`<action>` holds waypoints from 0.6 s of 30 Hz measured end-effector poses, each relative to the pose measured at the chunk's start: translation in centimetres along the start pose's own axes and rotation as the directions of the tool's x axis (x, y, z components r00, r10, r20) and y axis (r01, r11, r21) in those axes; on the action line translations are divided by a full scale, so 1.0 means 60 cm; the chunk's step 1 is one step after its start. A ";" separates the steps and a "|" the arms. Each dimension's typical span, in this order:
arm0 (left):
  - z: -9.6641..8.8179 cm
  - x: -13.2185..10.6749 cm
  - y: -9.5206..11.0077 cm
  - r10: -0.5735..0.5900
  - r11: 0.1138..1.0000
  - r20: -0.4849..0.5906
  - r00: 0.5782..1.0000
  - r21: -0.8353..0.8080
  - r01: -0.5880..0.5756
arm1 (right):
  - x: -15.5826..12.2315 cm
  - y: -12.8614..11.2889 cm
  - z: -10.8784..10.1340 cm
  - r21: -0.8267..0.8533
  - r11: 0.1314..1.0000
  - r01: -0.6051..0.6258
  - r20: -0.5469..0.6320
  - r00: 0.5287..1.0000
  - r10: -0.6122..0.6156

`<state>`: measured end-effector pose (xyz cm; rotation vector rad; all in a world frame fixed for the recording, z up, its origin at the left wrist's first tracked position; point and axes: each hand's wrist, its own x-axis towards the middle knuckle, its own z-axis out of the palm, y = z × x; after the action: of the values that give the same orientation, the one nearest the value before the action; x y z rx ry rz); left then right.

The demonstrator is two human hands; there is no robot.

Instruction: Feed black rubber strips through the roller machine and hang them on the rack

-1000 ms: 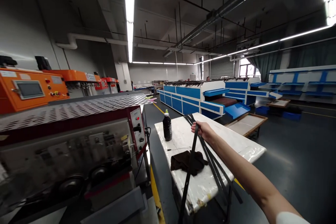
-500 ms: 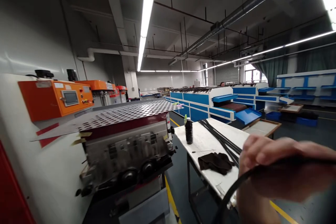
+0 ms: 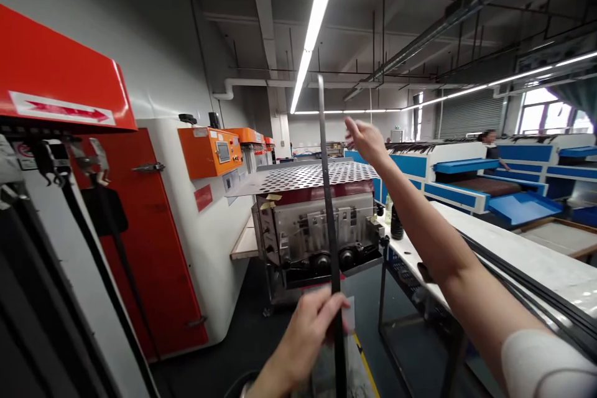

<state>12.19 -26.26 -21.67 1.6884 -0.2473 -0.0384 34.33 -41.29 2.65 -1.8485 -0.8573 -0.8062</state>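
Note:
A long, narrow black strap (image 3: 330,211) runs upright through the middle of the view, its top end free at about ceiling-light height. Low down, my left hand (image 3: 314,326) is closed round it, thumb and fingers pinching its sides; its lower end leaves the picture. My right hand (image 3: 368,142) is held up at the end of an outstretched arm, to the right of the strap's upper part. A gap shows between that hand and the strap. Its fingers are loosely bent and apart, with nothing visible in them.
Dark straps hang from clips (image 3: 56,161) at the left, under a red machine head (image 3: 65,68). Ahead stands a machine (image 3: 326,230) under a perforated sheet (image 3: 308,177). On the right, a white table (image 3: 522,249) bears a dark bottle (image 3: 397,224) and black strips. A co-worker (image 3: 490,146) is farther back.
The view has swung left, bringing in the red machine and hanging straps. A hand with a blurred dark strip filled the lower right; now the strap stands upright in my left hand, right arm stretched forward.

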 end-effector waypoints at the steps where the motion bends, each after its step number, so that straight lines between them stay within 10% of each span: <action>1: -0.009 0.025 0.021 0.030 0.998 0.031 0.999 -0.052 -0.028 | -0.052 0.006 0.006 0.039 0.994 -0.104 0.014 0.995 0.104; 4: -0.026 0.085 0.053 0.041 0.985 0.067 0.997 -0.171 -0.029 | -0.212 0.015 0.033 0.212 0.877 -0.430 0.437 0.845 0.309; 8: -0.034 0.121 0.043 0.044 0.985 0.079 0.996 -0.167 -0.030 | -0.320 0.028 0.073 0.311 0.776 -0.549 0.648 0.719 0.250; 12: -0.064 0.155 0.070 -0.050 0.996 0.135 0.990 -0.064 0.059 | -0.314 0.039 0.074 0.408 0.673 -0.618 0.738 0.657 0.156; 18: -0.133 0.292 0.263 0.114 0.993 -0.030 0.993 -0.031 -0.115 | -0.204 0.035 0.022 0.400 0.816 -0.417 0.748 0.663 -0.027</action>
<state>28.42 -23.48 -2.99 1.6389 -0.3200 0.0670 29.65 -43.51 -8.73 -1.6635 -1.1809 0.3894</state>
